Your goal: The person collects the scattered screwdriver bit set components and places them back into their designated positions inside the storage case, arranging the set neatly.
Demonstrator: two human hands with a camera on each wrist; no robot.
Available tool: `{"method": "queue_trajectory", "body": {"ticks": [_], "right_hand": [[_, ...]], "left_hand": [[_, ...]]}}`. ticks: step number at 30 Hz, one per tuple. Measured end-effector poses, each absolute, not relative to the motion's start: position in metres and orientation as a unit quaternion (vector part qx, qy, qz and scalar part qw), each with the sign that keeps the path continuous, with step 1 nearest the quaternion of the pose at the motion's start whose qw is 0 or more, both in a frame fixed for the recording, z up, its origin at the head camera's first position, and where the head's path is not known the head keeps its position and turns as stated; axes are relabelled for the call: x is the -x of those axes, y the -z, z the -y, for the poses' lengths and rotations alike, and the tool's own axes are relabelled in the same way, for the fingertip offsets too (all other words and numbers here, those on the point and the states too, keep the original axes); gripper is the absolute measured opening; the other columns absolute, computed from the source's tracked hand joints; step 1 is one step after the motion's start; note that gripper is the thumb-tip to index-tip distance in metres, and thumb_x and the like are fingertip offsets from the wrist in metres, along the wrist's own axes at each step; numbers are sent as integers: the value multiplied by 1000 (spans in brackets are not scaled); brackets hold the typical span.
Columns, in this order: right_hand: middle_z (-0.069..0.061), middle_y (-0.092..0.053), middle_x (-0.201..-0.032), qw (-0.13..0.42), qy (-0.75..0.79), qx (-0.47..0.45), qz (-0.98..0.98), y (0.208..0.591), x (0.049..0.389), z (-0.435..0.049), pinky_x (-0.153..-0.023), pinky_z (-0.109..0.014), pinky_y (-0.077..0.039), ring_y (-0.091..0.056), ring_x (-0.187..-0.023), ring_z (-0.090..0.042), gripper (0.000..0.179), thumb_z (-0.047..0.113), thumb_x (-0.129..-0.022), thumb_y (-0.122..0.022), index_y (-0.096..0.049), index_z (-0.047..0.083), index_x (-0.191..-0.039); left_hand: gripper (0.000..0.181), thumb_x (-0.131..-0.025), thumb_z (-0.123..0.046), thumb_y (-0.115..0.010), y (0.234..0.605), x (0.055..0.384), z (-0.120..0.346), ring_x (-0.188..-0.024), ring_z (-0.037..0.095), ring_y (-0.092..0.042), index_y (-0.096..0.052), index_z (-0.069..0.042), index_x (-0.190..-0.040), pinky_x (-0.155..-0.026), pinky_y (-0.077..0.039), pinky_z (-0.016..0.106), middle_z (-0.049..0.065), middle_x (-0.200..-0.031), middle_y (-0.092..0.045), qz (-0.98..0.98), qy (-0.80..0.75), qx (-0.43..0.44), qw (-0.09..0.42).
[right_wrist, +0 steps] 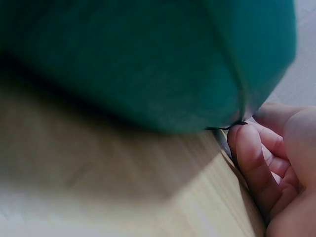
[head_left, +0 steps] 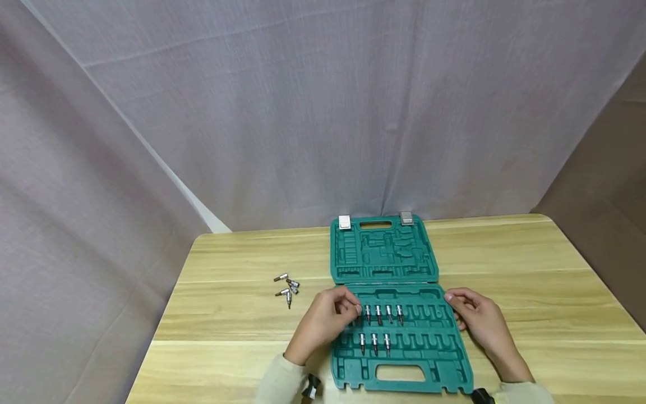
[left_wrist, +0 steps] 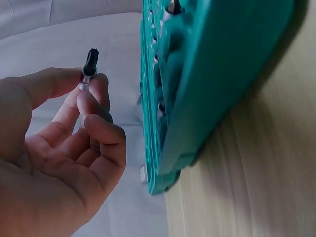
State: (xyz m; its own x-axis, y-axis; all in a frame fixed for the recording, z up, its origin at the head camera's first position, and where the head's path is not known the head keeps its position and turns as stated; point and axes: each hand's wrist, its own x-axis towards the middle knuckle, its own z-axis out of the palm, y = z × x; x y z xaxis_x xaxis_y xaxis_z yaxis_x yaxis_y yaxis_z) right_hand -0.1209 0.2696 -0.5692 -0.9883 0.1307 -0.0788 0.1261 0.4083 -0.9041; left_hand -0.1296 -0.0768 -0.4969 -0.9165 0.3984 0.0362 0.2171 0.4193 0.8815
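Observation:
A green tool case [head_left: 446, 367] lies open on the table. My left hand [head_left: 325, 317] is over the left part of its tray, pinching a bit socket [left_wrist: 90, 69] between thumb and fingers. In the left wrist view that bit's dark tip points up, clear of the case. Two rows of bit sockets [head_left: 378, 314] sit in the tray's slots, just right of and below the left hand. At the tray's right edge, my right hand [head_left: 481, 322] grips the rim with thumb and curled fingers, as the right wrist view also shows.
Several loose bit sockets [head_left: 289, 300] lie in a small group on the wooden table [head_left: 227, 320], left of the case. The case's lid [head_left: 348, 272], with two metal latches, lies folded back toward the grey curtain [head_left: 303, 140]. Curtains also enclose both sides.

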Motion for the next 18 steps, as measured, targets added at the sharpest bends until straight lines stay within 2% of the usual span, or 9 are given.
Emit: {"method": "queue_trajectory", "body": {"ticks": [4, 12, 18], "right_hand": [[-6, -67, -84, 1, -538, 76, 840, 569, 121, -270, -57, -30, -58, -62, -62, -12, 48, 36, -108, -62, -66, -5, -132], [-6, -67, -84, 2, -542, 77, 837, 568, 119, -269, -57, -30, -58, -62, -63, -12, 48, 36, -108, -63, -66, -5, -132], [-6, -67, -84, 5, -544, 77, 835, 567, 120, -268, -57, -29, -58, -61, -63, -11, 47, 35, -108, -62, -66, -5, -131]], "left_hand": [[3, -98, -7, -73, 497, 127, 69, -67, 3, -56, -75, -7, -96, -63, -49, 20, -6, -79, -66, -831, -516, -182, 98], [9, -97, -7, -74, 496, 122, 50, -65, 3, -57, -73, -13, -91, -61, -49, 21, -9, -76, -66, -828, -520, -167, 126], [11, -97, -8, -75, 495, 119, 41, -62, 3, -57, -71, -15, -89, -58, -48, 22, -10, -74, -66, -837, -510, -154, 127]]}}
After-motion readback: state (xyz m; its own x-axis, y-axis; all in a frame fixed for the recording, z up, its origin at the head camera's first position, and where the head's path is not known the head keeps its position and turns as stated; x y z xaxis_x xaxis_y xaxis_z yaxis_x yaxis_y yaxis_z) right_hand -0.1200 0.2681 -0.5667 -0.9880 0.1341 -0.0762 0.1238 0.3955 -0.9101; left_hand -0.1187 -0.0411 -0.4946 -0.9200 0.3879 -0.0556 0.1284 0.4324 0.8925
